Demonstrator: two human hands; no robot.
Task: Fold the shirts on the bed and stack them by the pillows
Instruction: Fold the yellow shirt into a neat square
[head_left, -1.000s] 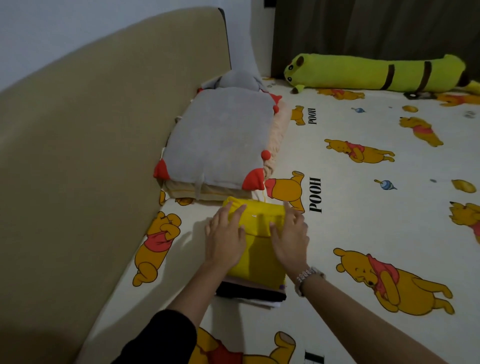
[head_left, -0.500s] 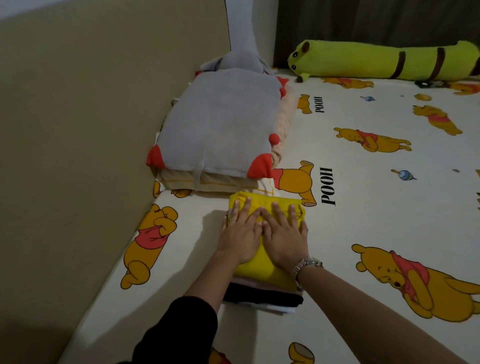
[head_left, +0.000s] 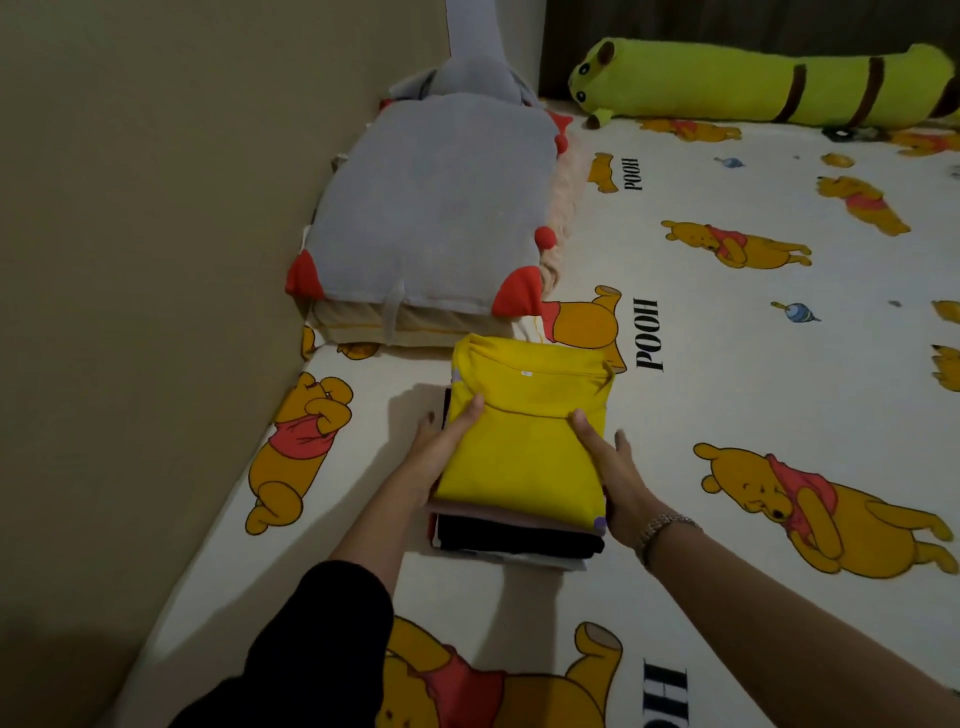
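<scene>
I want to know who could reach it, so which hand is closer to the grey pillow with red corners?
Left. The left hand holds the yellow shirt's side nearer the grey pillow; the right hand is on the far side.

Dim, soft indoor light; wide-angle bending at edges; slight blur.

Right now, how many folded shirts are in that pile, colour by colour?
Yellow shirt, on top, held at its sides by the left hand and right hand: 1
Pink shirt: 1
Black shirt: 1
White shirt, at the bottom: 1
Total: 4 visible layers; thinner ones between them cannot be ruled out.
</scene>
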